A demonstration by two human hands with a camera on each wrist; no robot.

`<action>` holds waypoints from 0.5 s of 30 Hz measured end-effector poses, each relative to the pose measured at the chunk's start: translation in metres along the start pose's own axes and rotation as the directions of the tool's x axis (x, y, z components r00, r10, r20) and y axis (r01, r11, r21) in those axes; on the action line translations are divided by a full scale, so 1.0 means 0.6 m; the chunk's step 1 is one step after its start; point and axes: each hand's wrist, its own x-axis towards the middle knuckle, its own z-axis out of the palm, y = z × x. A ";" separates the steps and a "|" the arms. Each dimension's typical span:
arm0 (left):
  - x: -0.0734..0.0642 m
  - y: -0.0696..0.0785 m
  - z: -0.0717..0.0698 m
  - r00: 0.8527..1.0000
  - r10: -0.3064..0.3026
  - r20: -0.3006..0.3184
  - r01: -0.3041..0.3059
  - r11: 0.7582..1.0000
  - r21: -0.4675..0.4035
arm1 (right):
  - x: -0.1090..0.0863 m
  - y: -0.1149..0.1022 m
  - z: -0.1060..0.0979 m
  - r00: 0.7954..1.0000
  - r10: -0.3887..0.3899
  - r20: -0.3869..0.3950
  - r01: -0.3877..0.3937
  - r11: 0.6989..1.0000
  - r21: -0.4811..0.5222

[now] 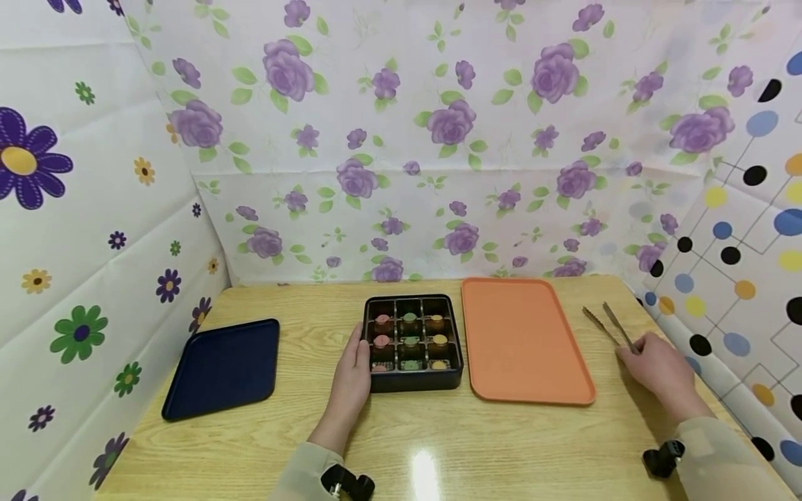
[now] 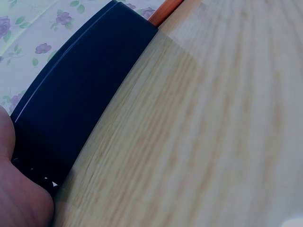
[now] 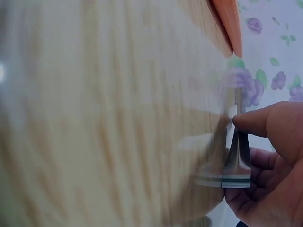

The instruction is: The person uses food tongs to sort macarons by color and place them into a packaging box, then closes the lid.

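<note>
A black box (image 1: pixel 416 381) with a divided insert stands mid-table, its compartments holding small round pink, green and orange pieces (image 1: pixel 410 342) in columns. My left hand (image 1: pixel 352 379) lies along the box's left side, fingers extended against the wall. The left wrist view has the dark box wall (image 2: pixel 80 94) close up, with part of that hand (image 2: pixel 23 201) at its near end. On the far right, my right hand (image 1: pixel 661 369) pinches metal tongs (image 1: pixel 619 325) between thumb and fingers. Their tips point toward the back wall, spread apart. The right wrist view shows the tongs (image 3: pixel 237 163) low over the table.
An orange tray (image 1: pixel 526 341) lies between the box and the tongs, its left edge close to the box. At the left of the wooden table (image 1: pixel 351 452) is a dark blue tray (image 1: pixel 228 369). Patterned cloth walls (image 1: pixel 401 139) enclose the back and both sides.
</note>
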 end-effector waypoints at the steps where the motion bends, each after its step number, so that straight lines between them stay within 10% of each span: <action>1: 0.000 0.000 0.001 1.000 0.000 0.002 0.000 1.000 0.000 | 0.000 0.001 0.002 1.000 -0.001 0.000 0.001 1.000 0.006; 15: -0.001 0.006 0.001 0.999 -0.015 0.040 0.017 0.999 -0.047 | -0.002 -0.002 0.005 0.999 -0.019 -0.047 0.021 0.998 0.051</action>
